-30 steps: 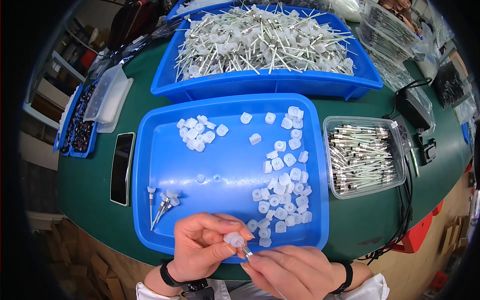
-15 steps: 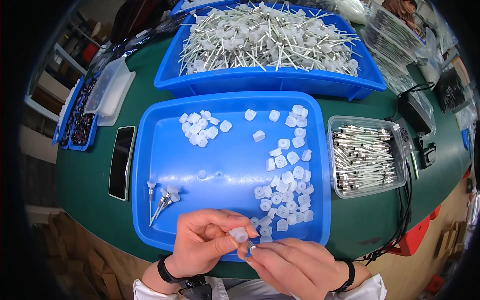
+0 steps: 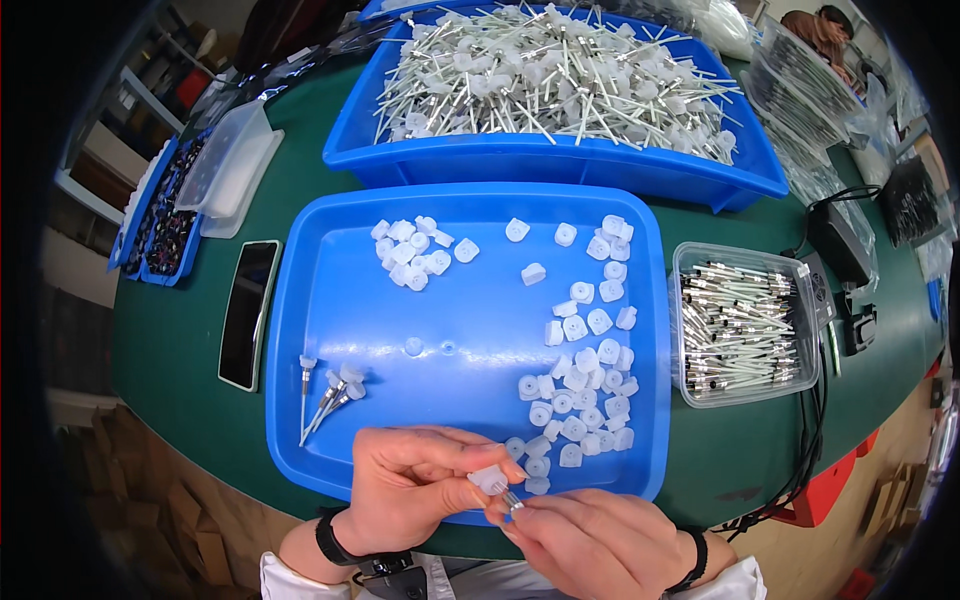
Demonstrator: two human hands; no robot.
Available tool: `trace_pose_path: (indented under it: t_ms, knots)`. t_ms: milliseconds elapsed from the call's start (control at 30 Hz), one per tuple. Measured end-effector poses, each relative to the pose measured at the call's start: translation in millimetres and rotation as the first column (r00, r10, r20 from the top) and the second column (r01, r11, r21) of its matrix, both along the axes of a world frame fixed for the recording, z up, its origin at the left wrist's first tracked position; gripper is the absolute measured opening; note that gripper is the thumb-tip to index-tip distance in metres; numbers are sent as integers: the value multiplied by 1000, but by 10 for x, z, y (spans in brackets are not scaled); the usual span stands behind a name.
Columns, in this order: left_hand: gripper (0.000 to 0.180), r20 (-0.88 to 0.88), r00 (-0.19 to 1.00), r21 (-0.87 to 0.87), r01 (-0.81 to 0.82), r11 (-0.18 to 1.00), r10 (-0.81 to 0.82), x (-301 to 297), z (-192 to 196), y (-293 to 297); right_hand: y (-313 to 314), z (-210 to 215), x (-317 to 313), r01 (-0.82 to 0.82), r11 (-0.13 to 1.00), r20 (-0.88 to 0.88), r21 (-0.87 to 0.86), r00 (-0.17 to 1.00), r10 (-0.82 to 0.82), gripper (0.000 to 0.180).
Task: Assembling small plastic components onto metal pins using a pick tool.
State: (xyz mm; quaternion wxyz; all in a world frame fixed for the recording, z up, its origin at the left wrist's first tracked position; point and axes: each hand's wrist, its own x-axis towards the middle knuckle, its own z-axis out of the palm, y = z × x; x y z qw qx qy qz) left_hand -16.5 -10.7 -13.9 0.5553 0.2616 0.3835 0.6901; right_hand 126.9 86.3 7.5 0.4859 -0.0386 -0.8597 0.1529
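Note:
Over the near edge of the shallow blue tray, both hands are brought close together. My left hand pinches a translucent white plastic cap between thumb and fingers. A thin rod with a silvery metal end sits in the fingertips of my right hand; its metal end is at the cap, and most of the rod is hidden by the fingers. Loose white caps lie in the tray's right half, and another cluster lies at the back left. At the tray's left lie several capped rods.
A clear box of metal-ended rods stands right of the tray. Behind is a deep blue bin heaped with capped rods. On the left are a phone and a blue container of small dark parts. Black cables hang at right.
The view has shifted slightly, so the surroundings appear moved. Between the hands, the cap is tilted a little differently and the metal end shows more clearly beside it. Both grips stay the same.

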Motion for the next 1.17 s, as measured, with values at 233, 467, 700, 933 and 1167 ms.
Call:
trace_pose_path:
  t_ms: [233,467,700,933,1167]
  knots:
    - [25,-26,999,11,20,1000,-20,-13,-9,0,6,-42,0,18,999,-22,46,1000,-17,13]
    - [26,-143,989,0,33,999,-33,3,28,18,13,26,35,-14,998,69,-65,997,18,15]
    - [21,-618,776,72,-103,992,125,-13,205,26,150,222,165,-178,743,56,-645,959,278,34]
    - [27,-815,565,74,-124,990,132,-39,238,38,196,285,136,9,873,387,-488,898,207,34]
    - [32,-367,930,-49,-10,999,-9,11,168,27,134,211,197,38,880,429,-474,882,193,19]
